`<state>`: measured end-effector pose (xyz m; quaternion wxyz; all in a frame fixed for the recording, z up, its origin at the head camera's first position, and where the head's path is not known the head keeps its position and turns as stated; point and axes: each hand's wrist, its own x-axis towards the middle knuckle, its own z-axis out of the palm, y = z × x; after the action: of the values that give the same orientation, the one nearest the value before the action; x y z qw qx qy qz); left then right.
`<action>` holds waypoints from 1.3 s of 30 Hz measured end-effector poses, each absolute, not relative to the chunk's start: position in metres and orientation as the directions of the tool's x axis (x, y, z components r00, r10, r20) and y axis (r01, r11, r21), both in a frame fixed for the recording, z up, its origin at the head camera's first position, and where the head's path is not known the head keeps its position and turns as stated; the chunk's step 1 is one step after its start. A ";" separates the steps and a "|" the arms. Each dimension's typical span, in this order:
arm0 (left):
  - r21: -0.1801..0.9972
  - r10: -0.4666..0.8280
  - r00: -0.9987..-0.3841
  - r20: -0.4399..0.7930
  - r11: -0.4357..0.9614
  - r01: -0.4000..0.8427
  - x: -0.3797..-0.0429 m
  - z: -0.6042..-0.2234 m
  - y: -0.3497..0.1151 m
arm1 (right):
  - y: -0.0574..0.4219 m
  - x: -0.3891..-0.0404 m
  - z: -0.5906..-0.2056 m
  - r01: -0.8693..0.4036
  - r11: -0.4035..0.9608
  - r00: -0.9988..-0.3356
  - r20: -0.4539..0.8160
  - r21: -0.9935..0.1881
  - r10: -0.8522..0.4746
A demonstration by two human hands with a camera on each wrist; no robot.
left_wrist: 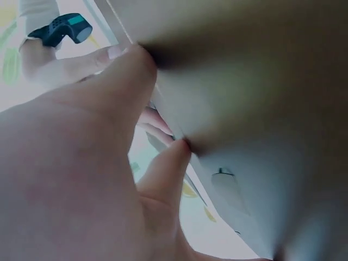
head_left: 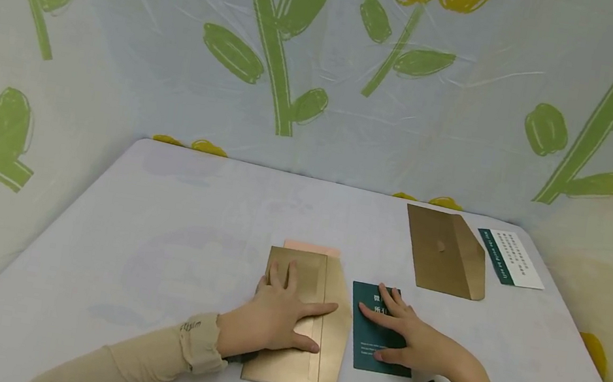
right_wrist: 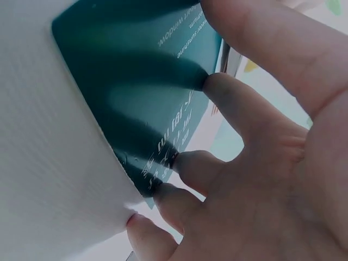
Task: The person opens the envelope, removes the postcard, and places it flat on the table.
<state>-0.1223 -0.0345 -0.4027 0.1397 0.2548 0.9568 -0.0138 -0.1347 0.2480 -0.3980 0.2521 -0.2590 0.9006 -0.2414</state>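
Note:
My left hand (head_left: 278, 315) rests with spread fingers on a gold paper envelope (head_left: 286, 369), whose flap points to the right. A strip of pinkish paper (head_left: 312, 247) shows from under the envelope's far edge. To its right lies a dark green card (head_left: 366, 328) with white printed text. Spread fingers of my right hand (head_left: 418, 340) touch this card; in the right wrist view the fingertips press on the green card (right_wrist: 87, 49), and the little finger sits just off its edge on the white table.
Farther back on the right, a second brown-gold envelope (head_left: 436, 253) lies with its flap to the right. Beside it is a white and green printed card (head_left: 516, 262), near the right edge of the white table (head_left: 187, 232). A flower-patterned curtain (head_left: 153, 62) surrounds the table.

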 end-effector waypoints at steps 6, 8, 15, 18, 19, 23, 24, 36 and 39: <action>-0.019 0.458 -0.833 -0.309 0.873 0.487 -0.111 -0.401 -0.027 | 0.249 -0.131 -0.398 -0.336 0.759 -0.743 -0.339 -0.557 -0.577; -0.013 0.460 -0.833 -0.307 0.873 0.487 -0.106 -0.401 -0.024 | 0.250 -0.129 -0.399 -0.331 0.763 -0.741 -0.348 -0.555 -0.575; 0.033 0.453 -0.836 -0.310 0.884 0.466 -0.094 -0.399 -0.012 | 0.260 -0.119 -0.400 -0.302 0.760 -0.740 -0.361 -0.576 -0.568; 0.030 0.452 -0.834 -0.317 0.884 0.467 -0.091 -0.399 -0.003 | 0.267 -0.116 -0.401 -0.289 0.752 -0.742 -0.359 -0.592 -0.567; 0.024 0.451 -0.834 -0.319 0.883 0.469 -0.091 -0.399 0.001 | 0.269 -0.115 -0.401 -0.282 0.753 -0.744 -0.359 -0.595 -0.563; -0.037 0.448 -0.834 -0.323 0.874 0.484 -0.090 -0.401 0.015 | 0.277 -0.112 -0.402 -0.247 0.765 -0.759 -0.373 -0.594 -0.534; -0.057 0.447 -0.834 -0.324 0.871 0.489 -0.090 -0.402 0.018 | 0.280 -0.111 -0.402 -0.239 0.768 -0.761 -0.377 -0.594 -0.528; -0.165 0.452 -0.820 -0.351 0.832 0.529 -0.089 -0.403 0.045 | 0.318 -0.105 -0.407 -0.184 0.754 -0.766 -0.388 -0.631 -0.512; -0.175 0.459 -0.814 -0.357 0.823 0.540 -0.089 -0.403 0.050 | 0.327 -0.103 -0.408 -0.173 0.748 -0.763 -0.393 -0.641 -0.513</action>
<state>-0.0893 0.0503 -0.4029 0.1511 0.2650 0.9427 -0.1355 -0.1035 0.3272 -0.4083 0.2852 -0.1928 0.8903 -0.2982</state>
